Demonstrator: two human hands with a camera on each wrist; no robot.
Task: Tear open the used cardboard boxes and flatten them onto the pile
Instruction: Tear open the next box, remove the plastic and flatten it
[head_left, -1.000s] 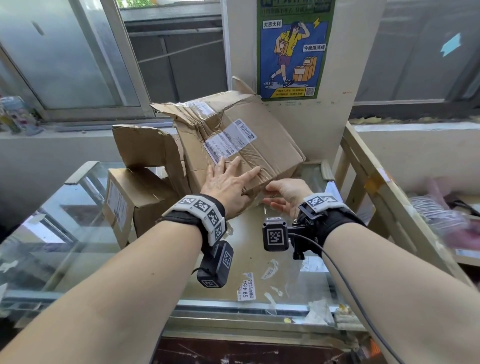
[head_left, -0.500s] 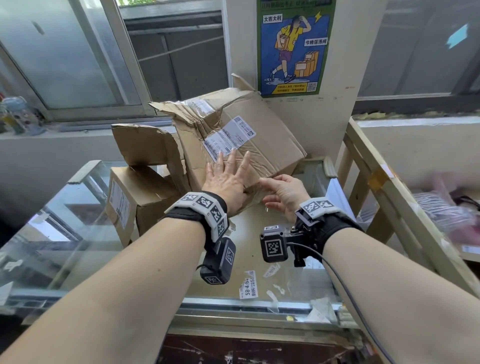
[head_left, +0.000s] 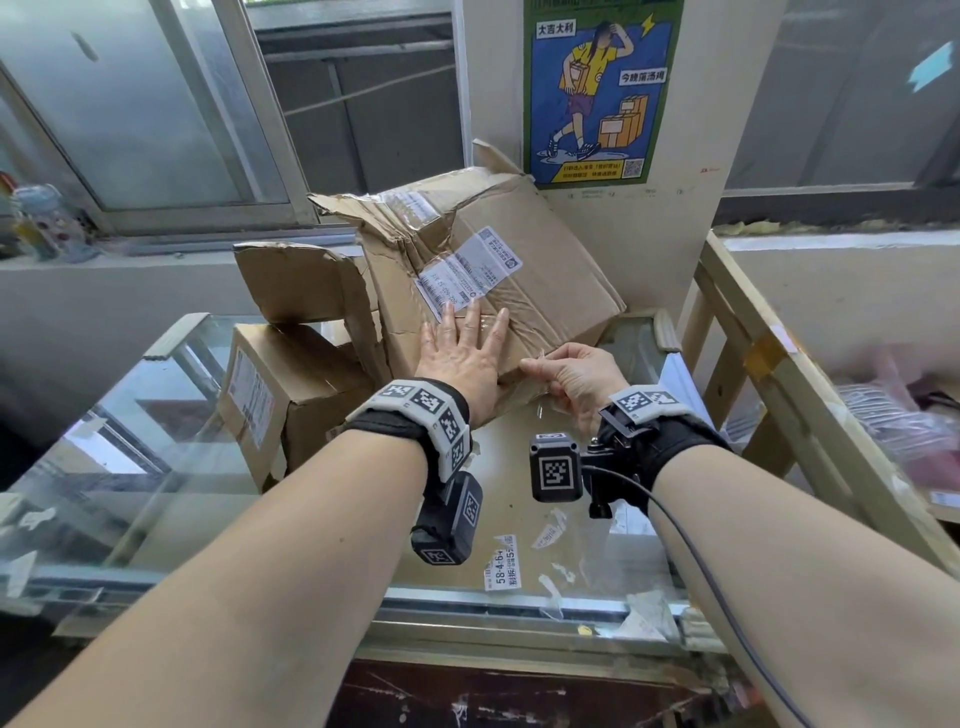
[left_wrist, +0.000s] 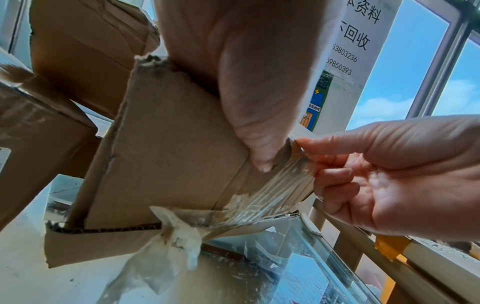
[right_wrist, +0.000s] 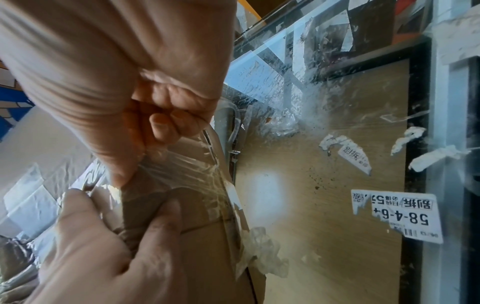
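Cardboard box (head_left: 498, 270), crumpled and torn along its far upper edge, stands tilted on the glass counter (head_left: 156, 441), leaning back toward the white pillar (head_left: 727, 130) that carries a blue and green poster (head_left: 597, 88). The left hand (head_left: 462, 358) lies flat on the box's near face, fingers straight and spread, fingertips just short of the white shipping label (head_left: 467, 270); in the left wrist view the thumb (left_wrist: 259, 115) presses down beside the seam between the flaps. The right hand (head_left: 576, 374) sits just beside the left thumb at the box's near lower corner, its thumb and forefinger pinching a strip of clear packing tape (left_wrist: 280, 189). That tape is stretched taut and wrinkled between the pinching fingers (right_wrist: 161, 123) and the cardboard, partly lifted from the seam, with a crumpled loose end (left_wrist: 176, 242) hanging below the box edge. The remaining right fingers are curled into the palm. Beyond the left little finger stands a smaller cardboard box (head_left: 291, 395) with its flap raised, touching the tilted box. Nearer the person than both wrists, a torn label marked 58-4-6 (head_left: 504, 566) and paper scraps are stuck to the glass. A wooden frame (head_left: 753, 364) stands outward of the right hand.
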